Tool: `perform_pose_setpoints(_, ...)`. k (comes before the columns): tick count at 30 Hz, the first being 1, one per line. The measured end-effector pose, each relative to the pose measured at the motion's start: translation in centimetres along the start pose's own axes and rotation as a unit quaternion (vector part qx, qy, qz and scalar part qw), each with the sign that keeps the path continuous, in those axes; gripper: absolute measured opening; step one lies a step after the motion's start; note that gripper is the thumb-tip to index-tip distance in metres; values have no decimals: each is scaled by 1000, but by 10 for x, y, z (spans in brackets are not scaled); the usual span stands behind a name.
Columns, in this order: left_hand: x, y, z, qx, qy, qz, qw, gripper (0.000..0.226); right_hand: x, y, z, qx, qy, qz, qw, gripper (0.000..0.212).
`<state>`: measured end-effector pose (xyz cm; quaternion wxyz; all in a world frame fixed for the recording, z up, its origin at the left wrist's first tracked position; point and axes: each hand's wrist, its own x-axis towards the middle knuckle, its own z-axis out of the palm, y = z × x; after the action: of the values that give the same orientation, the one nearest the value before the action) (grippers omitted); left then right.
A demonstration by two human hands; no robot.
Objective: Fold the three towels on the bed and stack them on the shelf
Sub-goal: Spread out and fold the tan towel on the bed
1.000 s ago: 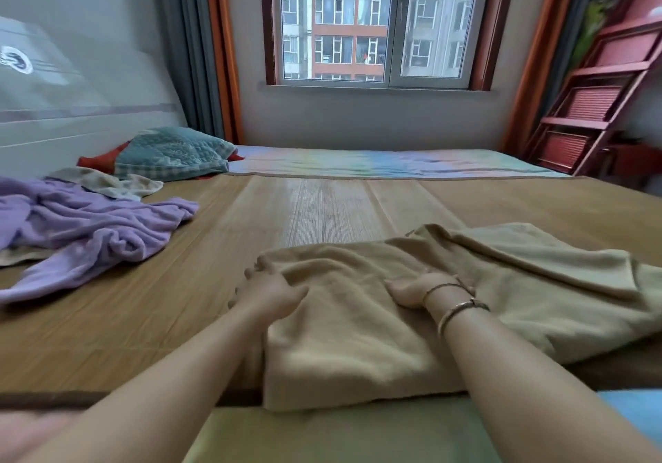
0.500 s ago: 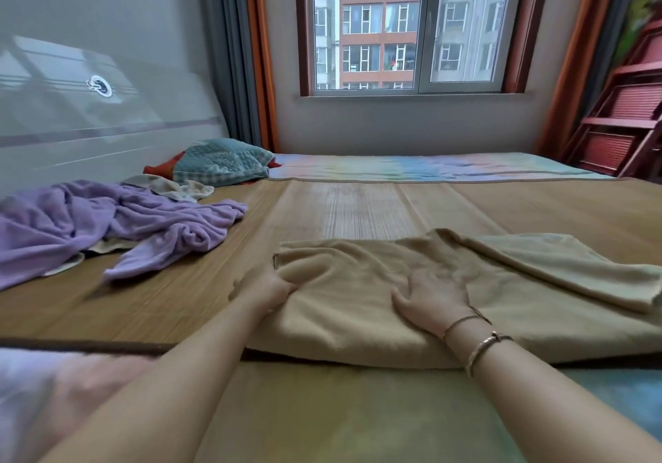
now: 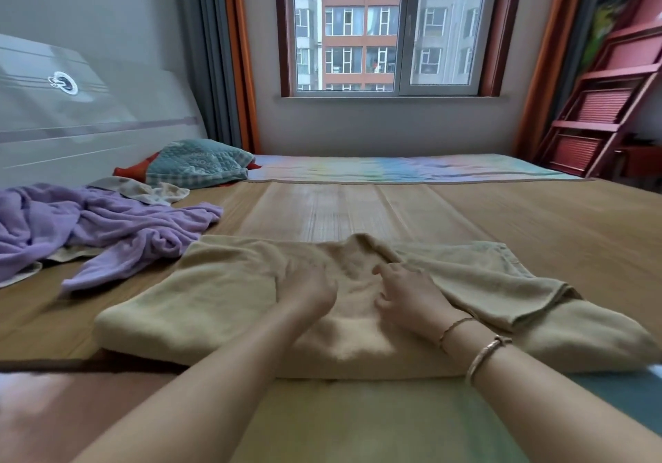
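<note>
A beige towel (image 3: 222, 301) lies partly folded across the near part of the bed, with a loose flap (image 3: 501, 283) over its right side. Both hands are on its middle. My left hand (image 3: 310, 292) lies palm down on the cloth and is blurred, so its fingers are hard to make out. My right hand (image 3: 408, 296) presses the cloth with spread fingers. A crumpled purple towel (image 3: 107, 228) lies at the left. A cream towel (image 3: 157, 190) shows partly under and behind it. The red shelf (image 3: 609, 104) leans at the far right.
A woven bamboo mat (image 3: 358, 208) covers the bed (image 3: 412, 170). A teal quilted pillow (image 3: 197, 163) sits at the head end by the grey headboard (image 3: 89, 115). A window (image 3: 387, 29) and curtains stand behind. Bare mat stretches beyond and to the right of the beige towel.
My left hand has moved from the beige towel's left edge to its middle, beside my right hand. The cloth between them now bunches up. The view has shifted closer.
</note>
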<state>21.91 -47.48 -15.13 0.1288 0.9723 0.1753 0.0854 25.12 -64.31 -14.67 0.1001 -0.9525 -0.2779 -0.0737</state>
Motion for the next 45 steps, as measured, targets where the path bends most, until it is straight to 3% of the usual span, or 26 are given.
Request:
perform_pose_setpoints(6, 13, 87, 35, -23, -71, 64, 995, 48, -36, 95, -28, -38, -23, 116, 992, 61)
perform_pose_setpoints(9, 24, 108, 53, -9, -83, 75, 994, 53, -45, 131, -40, -10, -28, 154, 988, 36)
perform_pose_setpoints(13, 43, 120, 59, 19, -77, 64, 995, 57, -22, 167, -62, 68, 207, 196, 956, 9)
perform_pose_setpoints(16, 59, 129, 64, 23, -78, 59, 995, 71, 11, 199, -68, 164, 282, 227, 918, 7)
perform_pose_setpoints(18, 66, 130, 68, 30, -76, 51, 995, 77, 23, 221, -64, 205, 230, 249, 918, 22)
perform_pose_setpoints(20, 75, 134, 76, 43, -82, 43, 995, 81, 27, 243, -54, 218, 127, 271, 929, 36)
perform_pose_setpoints(22, 80, 139, 82, 56, -88, 36, 994, 84, 27, 261, -38, 209, 58, 283, 934, 31)
perform_pose_setpoints(23, 82, 141, 85, 60, -86, 32, 994, 84, 27, 268, -31, 200, 58, 274, 939, 22)
perform_pose_setpoints(25, 84, 144, 86, 68, -81, 31, 994, 85, 29, 275, -24, 190, 140, 238, 942, 8)
perform_pose_setpoints(27, 87, 145, 85, 61, -76, 35, 995, 87, 32, 281, -22, 183, 212, 235, 931, 9)
perform_pose_setpoints(31, 90, 144, 81, 43, -88, 59, 993, 88, 31, 284, -8, 11, 66, 297, 952, 26)
perform_pose_setpoints(33, 88, 139, 81, 42, -97, 91, 990, 86, 27, 273, -10, -73, 47, 304, 949, 42)
perform_pose_setpoints(36, 75, 128, 77, -18, -101, 131, 986, 85, 18, 235, -28, -172, 57, 233, 955, 49)
perform_pose_setpoints(39, 43, 110, 63, -62, -106, 157, 980, 89, -1, 175, -35, -58, 50, 85, 993, 39)
perform_pose_setpoints(42, 1, 69, 45, -51, -116, 183, 975, 103, -37, 107, -39, 87, -44, -34, 995, 46)
perform_pose_setpoints(45, -38, 6, 22, -10, -114, 194, 974, 110, -67, 63, -32, 86, -160, -111, 977, 65)
